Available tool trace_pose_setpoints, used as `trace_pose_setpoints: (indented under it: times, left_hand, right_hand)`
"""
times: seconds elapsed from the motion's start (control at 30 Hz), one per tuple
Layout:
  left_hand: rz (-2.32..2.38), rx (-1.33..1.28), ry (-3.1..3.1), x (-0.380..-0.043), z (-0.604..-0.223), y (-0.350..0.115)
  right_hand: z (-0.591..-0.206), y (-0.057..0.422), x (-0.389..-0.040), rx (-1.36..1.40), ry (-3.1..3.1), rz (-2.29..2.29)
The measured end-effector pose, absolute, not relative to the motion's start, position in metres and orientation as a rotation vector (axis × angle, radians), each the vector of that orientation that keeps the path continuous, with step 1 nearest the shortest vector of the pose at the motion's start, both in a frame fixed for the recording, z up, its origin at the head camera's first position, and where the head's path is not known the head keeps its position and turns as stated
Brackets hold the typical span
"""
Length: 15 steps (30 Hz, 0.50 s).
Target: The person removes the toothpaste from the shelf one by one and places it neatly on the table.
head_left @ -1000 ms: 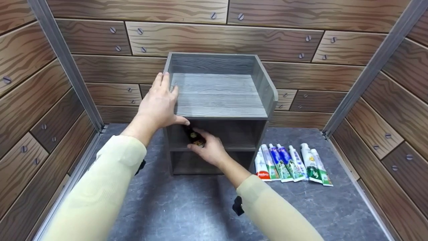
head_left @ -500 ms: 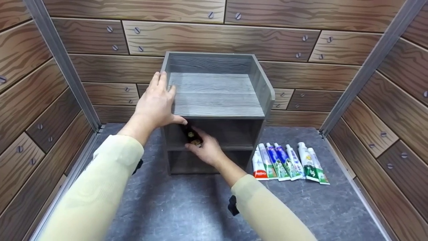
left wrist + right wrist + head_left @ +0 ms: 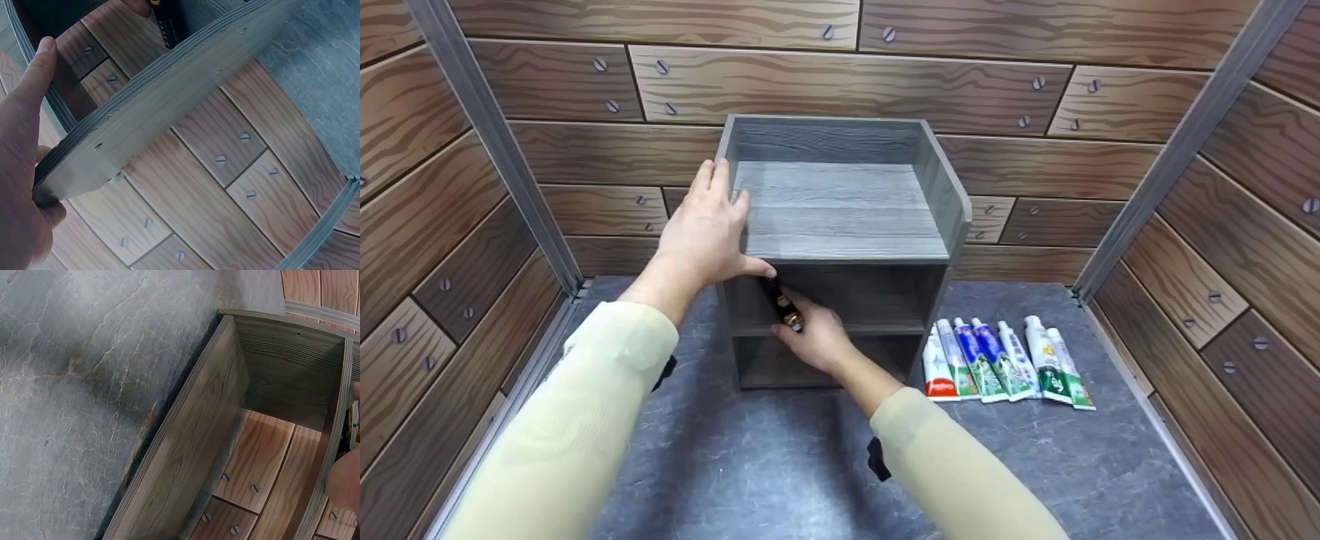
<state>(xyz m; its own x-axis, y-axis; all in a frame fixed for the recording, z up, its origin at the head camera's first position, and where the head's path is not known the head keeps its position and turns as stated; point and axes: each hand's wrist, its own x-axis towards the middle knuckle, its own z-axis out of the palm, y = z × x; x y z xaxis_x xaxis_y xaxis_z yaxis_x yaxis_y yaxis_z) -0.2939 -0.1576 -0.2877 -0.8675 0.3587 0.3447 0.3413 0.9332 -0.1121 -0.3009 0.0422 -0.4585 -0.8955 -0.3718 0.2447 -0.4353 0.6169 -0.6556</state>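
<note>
A grey wood-grain shelf unit [image 3: 836, 210] with a railed top and two open compartments stands in the middle. My left hand [image 3: 701, 229] grips its left side wall near the front corner. In the left wrist view, the thumb [image 3: 39, 70] lies along a board edge and other fingers reach around the panel. With my right hand [image 3: 819, 334] I hold a slim dark container with gold print [image 3: 784, 304], tilted, in the left part of the upper compartment. Its lower end shows gold; whether it is a bottle or a tube I cannot tell. Part is hidden by my fingers.
Several toothpaste tubes [image 3: 1006, 360] lie side by side on the grey marbled floor [image 3: 750, 465], right of the shelf unit. Wood-patterned walls [image 3: 825, 82] with metal corner strips [image 3: 1177, 142] enclose the space. The lower compartment [image 3: 787, 364] is below the right hand.
The whole scene has shifted slightly left in the head view. The dark container has turned a little in my right hand, showing more gold at its lower end. My left hand stays on the shelf wall.
</note>
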Motion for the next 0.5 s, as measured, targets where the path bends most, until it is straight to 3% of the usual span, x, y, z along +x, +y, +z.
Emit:
trace_pose_setpoints:
  times: [0.5]
  left_hand:
    - [0.105,-0.514,-2.739,-0.2938,-0.2867,-0.1573]
  right_hand:
    - [-0.4608,0.0389,-0.2999,0.627,-2.73,1.1]
